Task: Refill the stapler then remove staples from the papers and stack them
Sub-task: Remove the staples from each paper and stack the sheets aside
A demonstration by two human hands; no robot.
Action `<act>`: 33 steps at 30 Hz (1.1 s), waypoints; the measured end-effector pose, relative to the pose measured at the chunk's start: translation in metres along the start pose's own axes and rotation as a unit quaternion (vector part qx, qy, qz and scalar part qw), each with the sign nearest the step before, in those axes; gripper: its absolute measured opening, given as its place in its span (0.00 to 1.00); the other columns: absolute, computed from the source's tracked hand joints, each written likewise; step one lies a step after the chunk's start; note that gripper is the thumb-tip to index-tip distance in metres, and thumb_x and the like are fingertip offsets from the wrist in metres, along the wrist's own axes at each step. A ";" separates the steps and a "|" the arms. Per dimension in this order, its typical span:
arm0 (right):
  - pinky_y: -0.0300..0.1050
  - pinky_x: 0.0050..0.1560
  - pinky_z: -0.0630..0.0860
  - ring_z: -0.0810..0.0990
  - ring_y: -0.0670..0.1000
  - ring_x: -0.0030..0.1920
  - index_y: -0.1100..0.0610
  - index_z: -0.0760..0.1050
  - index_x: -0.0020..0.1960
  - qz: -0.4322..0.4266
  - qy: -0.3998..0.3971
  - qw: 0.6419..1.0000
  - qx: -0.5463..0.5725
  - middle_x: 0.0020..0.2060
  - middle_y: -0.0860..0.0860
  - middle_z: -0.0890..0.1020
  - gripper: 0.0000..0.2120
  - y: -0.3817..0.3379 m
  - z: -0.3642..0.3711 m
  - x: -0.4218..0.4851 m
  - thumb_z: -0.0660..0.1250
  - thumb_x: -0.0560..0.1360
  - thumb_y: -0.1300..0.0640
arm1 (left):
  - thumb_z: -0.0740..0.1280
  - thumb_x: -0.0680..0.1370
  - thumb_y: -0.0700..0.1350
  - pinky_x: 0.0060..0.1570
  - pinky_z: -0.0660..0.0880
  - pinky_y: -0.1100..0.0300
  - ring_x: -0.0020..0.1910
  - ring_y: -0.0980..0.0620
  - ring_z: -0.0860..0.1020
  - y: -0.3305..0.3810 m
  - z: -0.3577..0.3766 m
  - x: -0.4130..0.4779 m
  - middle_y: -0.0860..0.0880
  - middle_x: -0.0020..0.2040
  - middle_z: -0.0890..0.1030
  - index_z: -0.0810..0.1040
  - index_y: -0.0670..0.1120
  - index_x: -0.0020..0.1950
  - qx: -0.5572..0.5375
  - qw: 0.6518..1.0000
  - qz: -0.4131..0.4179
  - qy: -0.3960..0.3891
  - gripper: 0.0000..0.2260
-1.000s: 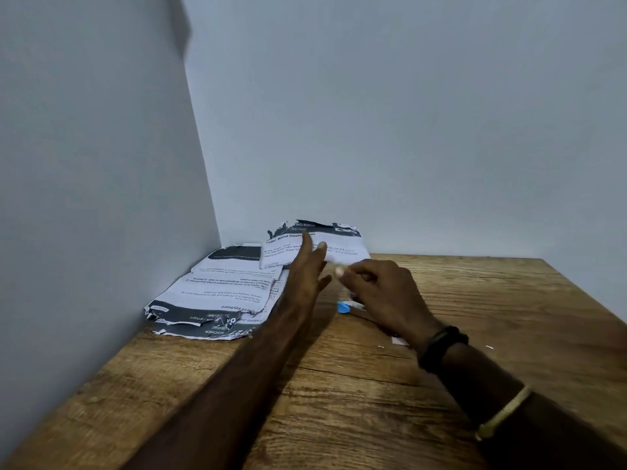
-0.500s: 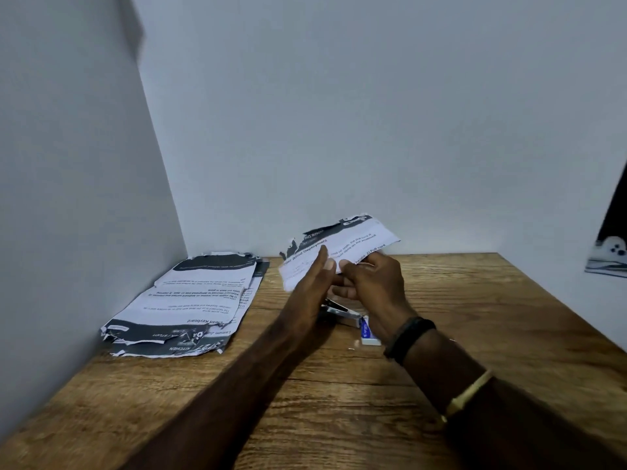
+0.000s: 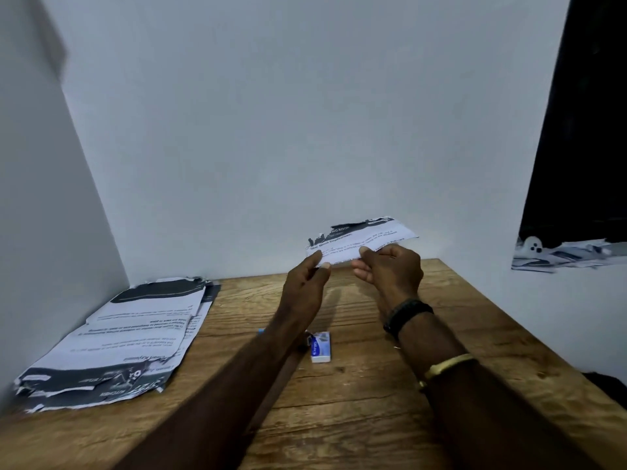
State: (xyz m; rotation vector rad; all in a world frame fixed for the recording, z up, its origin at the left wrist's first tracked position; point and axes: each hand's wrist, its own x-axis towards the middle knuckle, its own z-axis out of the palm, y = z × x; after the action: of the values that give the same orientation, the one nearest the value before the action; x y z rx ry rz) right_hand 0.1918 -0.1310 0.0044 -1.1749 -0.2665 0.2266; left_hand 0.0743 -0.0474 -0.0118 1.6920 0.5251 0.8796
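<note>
We face a corner of plain, pale grey walls, where the back wall [image 3: 271, 130] meets the left wall [image 3: 40, 215] above a brown wood-grain desk [image 3: 373, 395]. At far right stands a tall black patch [image 3: 583, 113]. Light is dim and even.

Paper [image 3: 364, 237] lifted off stack [image 3: 135, 334]; both hands [image 3: 307, 286] now seemingly pinch it

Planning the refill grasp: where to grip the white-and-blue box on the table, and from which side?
Probably pinch the box across its narrow width, on the long sides, from above and its right. It lies flat, long axis running away from the camera; the left forearm and a dark object crowd its left side, its right is bare table.
</note>
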 end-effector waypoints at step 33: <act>0.43 0.24 0.81 0.84 0.51 0.23 0.58 0.60 0.70 0.029 0.115 0.984 -0.135 0.41 0.64 0.86 0.32 0.017 -0.048 0.056 0.72 0.73 0.70 | 0.66 0.80 0.43 0.63 0.68 0.62 0.66 0.49 0.76 -0.016 0.084 0.049 0.47 0.65 0.80 0.80 0.45 0.65 0.248 0.965 0.080 -0.029 0.14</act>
State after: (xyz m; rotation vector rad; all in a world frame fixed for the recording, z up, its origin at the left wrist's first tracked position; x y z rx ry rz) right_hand 0.2600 -0.1494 -0.0243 -1.4658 -0.0602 0.1060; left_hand 0.1720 -0.0590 -0.0231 2.2343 0.6097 0.8549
